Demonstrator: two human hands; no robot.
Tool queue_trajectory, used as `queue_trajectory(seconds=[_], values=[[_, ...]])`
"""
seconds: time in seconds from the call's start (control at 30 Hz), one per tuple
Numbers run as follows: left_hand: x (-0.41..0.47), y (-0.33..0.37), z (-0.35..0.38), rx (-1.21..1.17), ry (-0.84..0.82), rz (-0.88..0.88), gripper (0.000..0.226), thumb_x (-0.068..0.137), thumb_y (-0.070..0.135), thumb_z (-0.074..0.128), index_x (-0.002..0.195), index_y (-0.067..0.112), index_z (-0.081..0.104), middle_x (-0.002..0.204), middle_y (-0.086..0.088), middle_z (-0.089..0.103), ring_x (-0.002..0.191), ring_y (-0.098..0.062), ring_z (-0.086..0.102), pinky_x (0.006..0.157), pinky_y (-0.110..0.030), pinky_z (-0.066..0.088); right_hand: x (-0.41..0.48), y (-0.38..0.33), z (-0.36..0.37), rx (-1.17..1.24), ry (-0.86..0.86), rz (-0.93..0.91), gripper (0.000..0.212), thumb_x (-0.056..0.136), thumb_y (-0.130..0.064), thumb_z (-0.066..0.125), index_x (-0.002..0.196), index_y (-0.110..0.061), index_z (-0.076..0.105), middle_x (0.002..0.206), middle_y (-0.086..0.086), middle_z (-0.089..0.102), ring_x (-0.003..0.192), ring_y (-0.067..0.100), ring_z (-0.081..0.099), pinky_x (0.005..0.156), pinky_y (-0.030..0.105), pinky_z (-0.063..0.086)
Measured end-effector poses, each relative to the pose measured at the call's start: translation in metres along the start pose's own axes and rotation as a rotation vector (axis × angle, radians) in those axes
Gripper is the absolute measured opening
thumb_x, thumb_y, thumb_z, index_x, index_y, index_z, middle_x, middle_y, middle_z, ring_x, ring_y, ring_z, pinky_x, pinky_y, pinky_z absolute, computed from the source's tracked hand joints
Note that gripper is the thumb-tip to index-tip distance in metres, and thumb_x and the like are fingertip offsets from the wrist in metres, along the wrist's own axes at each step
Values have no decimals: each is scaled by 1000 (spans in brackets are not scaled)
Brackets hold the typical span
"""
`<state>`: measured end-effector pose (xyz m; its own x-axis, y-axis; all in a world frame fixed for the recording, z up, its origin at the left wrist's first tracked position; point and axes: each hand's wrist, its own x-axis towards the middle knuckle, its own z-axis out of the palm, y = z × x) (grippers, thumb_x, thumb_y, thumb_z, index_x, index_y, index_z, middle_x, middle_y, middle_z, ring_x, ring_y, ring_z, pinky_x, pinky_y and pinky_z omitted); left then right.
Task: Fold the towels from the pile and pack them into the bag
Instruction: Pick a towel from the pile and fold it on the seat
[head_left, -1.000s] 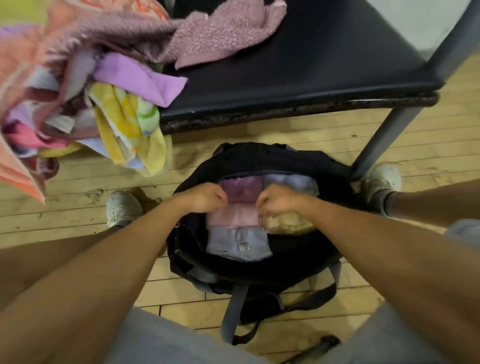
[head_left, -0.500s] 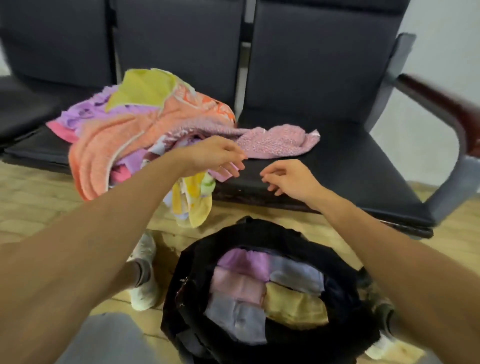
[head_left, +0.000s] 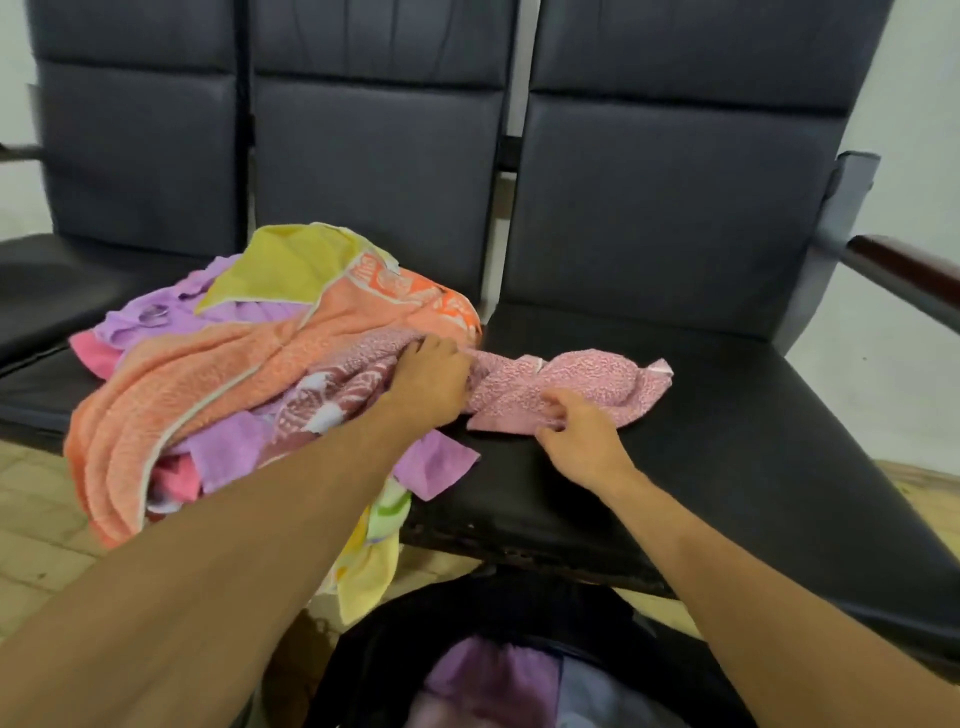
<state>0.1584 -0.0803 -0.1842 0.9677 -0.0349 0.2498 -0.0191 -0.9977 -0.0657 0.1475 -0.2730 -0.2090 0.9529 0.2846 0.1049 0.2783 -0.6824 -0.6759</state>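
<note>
Both hands are on the next one. The left hand (head_left: 431, 384) sits at the edge of the pile (head_left: 218, 374), fingers curled into the pink speckled towel (head_left: 587, 384) right where it trails out from under the orange cloth. The right hand (head_left: 576, 441) has its fingers bent round the towel's near edge, pinching it against the black seat (head_left: 727, 467). The rest of that towel lies rumpled on the seat, just right of the heap and still joined to it at the left hand.

Down at the bottom of the view, the black bag (head_left: 519, 608) stands open on the floor in front of the seat, with folded towels (head_left: 488, 675) already showing inside, purple on top, though that part is blurry.

So this looks like the pick-up step: a fresh towel being taken from the pile, not yet folded. The next move calls for drawing it clear without dragging the heap along, then spreading it flat on the bare seat and finding its corners before folding.
</note>
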Motion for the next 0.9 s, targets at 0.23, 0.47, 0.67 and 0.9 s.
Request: queue_trajectory(seconds=[0.23, 0.47, 0.67, 0.9], values=[[0, 18, -3, 209, -157, 89, 28, 94, 20, 50, 122, 18, 50, 130, -6, 53, 124, -26, 44, 108, -47, 24, -6, 9, -3, -351, 41, -65, 26, 94, -26, 58, 118, -18, 65, 117, 8, 63, 108, 28, 59, 89, 38, 49], [-16, 70, -63, -477, -319, -2, 35, 102, 23, 35, 128, -1, 36, 118, -16, 56, 99, -27, 54, 81, -37, 38, -38, 28, -64, -251, 146, 184, 29, 93, -22, 53, 69, -12, 66, 77, 7, 64, 77, 31, 60, 73, 39, 52], [-48, 131, -99, -1249, -407, 27, 33, 104, 19, 36, 86, 12, 62, 86, -6, 56, 81, -18, 54, 78, -34, 45, -91, 16, -115, 216, 135, 265, 25, 96, -27, 55, 86, -13, 74, 91, 5, 73, 87, 21, 67, 77, 36, 53], [-101, 143, -53, -1391, -389, -110, 15, 100, 21, 49, 87, 15, 54, 84, -3, 58, 74, -11, 56, 69, -24, 48, -122, 18, -107, 440, -4, 259, 25, 97, -34, 57, 93, -18, 76, 102, 1, 71, 101, 17, 64, 95, 36, 50]])
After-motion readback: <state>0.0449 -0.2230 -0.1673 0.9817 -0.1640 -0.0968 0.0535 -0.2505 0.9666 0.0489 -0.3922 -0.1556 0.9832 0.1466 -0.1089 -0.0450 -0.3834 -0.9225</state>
